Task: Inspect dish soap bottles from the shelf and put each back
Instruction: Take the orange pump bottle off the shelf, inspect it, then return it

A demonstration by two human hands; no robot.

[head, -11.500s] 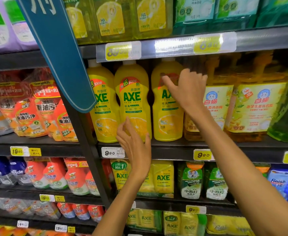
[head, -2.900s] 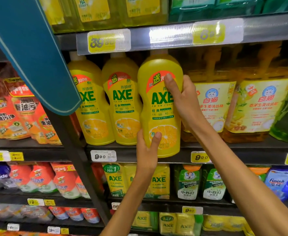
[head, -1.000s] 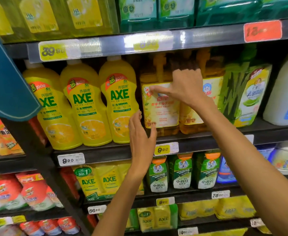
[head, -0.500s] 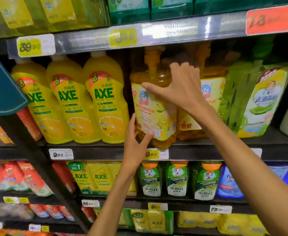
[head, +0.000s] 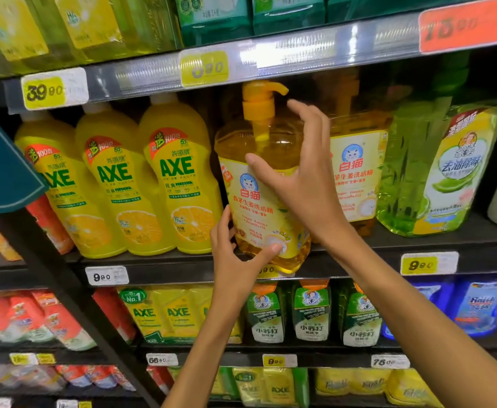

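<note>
Right now the amber pump bottle [head: 266,184] hangs tilted at the front edge of the middle shelf [head: 344,262], its base out past the lip. The left hand [head: 235,260] cups its lower corner, thumb pressed on the label; the right hand [head: 297,172] curls round its right shoulder, fingers spread wide, with the thumb across the front. To do this step well, I judge the weight should sit in the left palm while the right steadies the top, keeping clear of the pump head [head: 260,97] and the shelf rail above. Its label shows a cat face, 白猫 in red, and smaller lines too fine to read. A twin bottle [head: 359,169] stands just to the right. To the left stand three yellow AXE bottles [head: 179,187], marked 经典. Price tags [head: 107,275] read 9.90; one above reads 39.90.
</note>
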